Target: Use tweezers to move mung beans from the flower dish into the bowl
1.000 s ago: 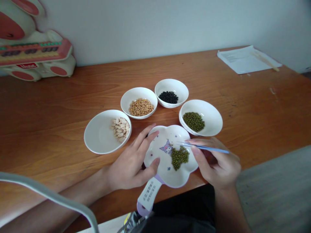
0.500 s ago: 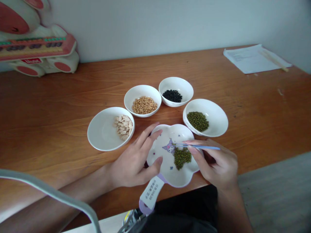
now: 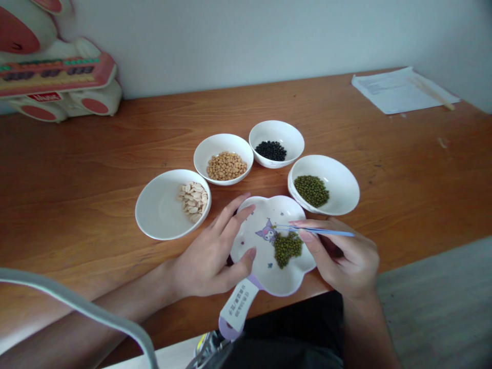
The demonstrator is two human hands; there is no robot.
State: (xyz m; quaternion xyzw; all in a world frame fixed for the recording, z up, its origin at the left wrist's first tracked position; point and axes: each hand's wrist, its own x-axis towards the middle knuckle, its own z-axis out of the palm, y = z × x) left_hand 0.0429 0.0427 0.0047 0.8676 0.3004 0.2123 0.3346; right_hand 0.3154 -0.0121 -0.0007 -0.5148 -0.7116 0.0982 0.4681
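The work looks partway through: a small heap of green beans lies in the flower-shaped dish, and more of the same kind sit in the bowl just beyond its right side. How many are left to handle cannot be told. The dish rests by the bench's near edge, its handle reaching that edge and seeming to jut past it.

The right hand pinches blue tweezers between thumb and fingers, tips over the dish. A bean seems to lie at the tips; whether it is gripped cannot be told. The left hand is spread, fingers and thumb apart at the dish's left rim, not wrapped round it.

Three more bowls stand farther in, holding pale seeds, yellow beans and black beans. With the green one they arc around the dish, so sideways movement at rim height looks tight, while lifting upward looks free. Bare wood runs from the bowls toward the bench's far right corner, where paper lies; a toy stands at the far left.
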